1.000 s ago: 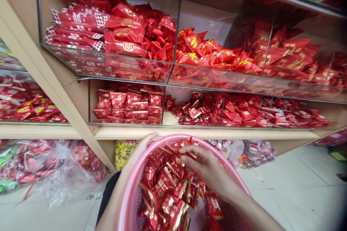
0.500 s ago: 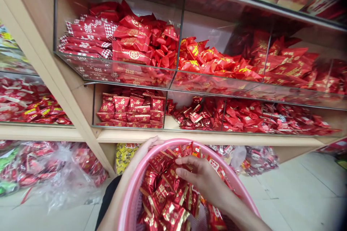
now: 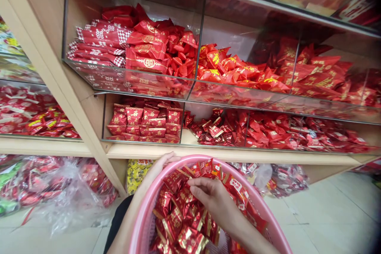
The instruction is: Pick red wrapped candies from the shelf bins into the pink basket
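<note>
A pink plastic basket (image 3: 139, 222) stands in front of me, holding many small red and gold candy packets (image 3: 175, 218). My left hand (image 3: 163, 163) grips the basket along its left far rim, with the forearm running down the outside. Inside the basket, my right hand (image 3: 208, 194) is closed, thumb and forefinger drawn together at the edge of a red candy packet (image 3: 176, 180). The other fingers are curled and partly hidden behind the hand. My right forearm covers part of the packets on the right.
Shelves with glass fronts rise ahead, their wooden ledge (image 3: 226, 154) just beyond the basket. Neat rows of red packets (image 3: 133, 115) fill the lower left compartment, with loose packets (image 3: 214, 131) beside them. Plastic bags of sweets (image 3: 68, 190) and a yellow bag (image 3: 137, 176) lie below.
My right hand has shifted slightly left and down in the basket, its thumb and forefinger now closer together. My left hand keeps its place on the basket. The view has tilted slightly.
</note>
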A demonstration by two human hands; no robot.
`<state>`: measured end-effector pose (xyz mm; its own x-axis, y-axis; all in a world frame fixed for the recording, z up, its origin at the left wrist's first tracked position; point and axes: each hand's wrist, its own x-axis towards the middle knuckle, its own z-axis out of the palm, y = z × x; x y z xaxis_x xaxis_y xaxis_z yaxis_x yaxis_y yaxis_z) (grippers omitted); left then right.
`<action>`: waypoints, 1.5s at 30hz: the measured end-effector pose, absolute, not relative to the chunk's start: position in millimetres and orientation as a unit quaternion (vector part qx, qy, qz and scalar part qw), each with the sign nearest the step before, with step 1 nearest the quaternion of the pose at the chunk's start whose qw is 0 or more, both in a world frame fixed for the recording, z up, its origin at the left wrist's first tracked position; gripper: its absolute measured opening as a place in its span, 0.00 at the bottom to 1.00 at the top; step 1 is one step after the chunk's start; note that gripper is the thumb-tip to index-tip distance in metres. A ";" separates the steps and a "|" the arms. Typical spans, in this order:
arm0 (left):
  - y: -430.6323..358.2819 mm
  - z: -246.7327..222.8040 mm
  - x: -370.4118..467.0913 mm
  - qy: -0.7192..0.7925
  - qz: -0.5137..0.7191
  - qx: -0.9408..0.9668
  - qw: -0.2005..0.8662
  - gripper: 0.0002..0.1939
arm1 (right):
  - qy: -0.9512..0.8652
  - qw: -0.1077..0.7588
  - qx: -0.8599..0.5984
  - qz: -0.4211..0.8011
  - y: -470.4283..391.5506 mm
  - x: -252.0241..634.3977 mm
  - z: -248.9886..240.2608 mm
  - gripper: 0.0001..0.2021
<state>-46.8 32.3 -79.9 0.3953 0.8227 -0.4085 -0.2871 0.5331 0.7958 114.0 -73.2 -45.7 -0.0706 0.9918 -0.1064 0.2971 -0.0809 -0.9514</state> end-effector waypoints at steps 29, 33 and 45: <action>26.2 -70.1 -48.1 0.411 0.347 0.277 0.796 0.18 | -0.708 0.305 -0.627 0.115 -36.3 132.4 20.0 0.13; 28.3 -73.4 -48.1 0.406 0.344 0.274 0.801 0.16 | -0.719 0.242 -0.652 0.003 27.8 157.5 29.8 0.12; 37.2 -83.5 -48.6 0.435 0.351 0.270 0.784 0.14 | -0.806 0.167 -0.567 -0.022 128.9 129.9 20.7 0.13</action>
<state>-48.6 37.2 -83.5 0.3741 0.7857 -0.4926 -0.3158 0.6074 0.7289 129.9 128.9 20.7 -0.3016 0.9071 0.2936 0.9215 0.3563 -0.1544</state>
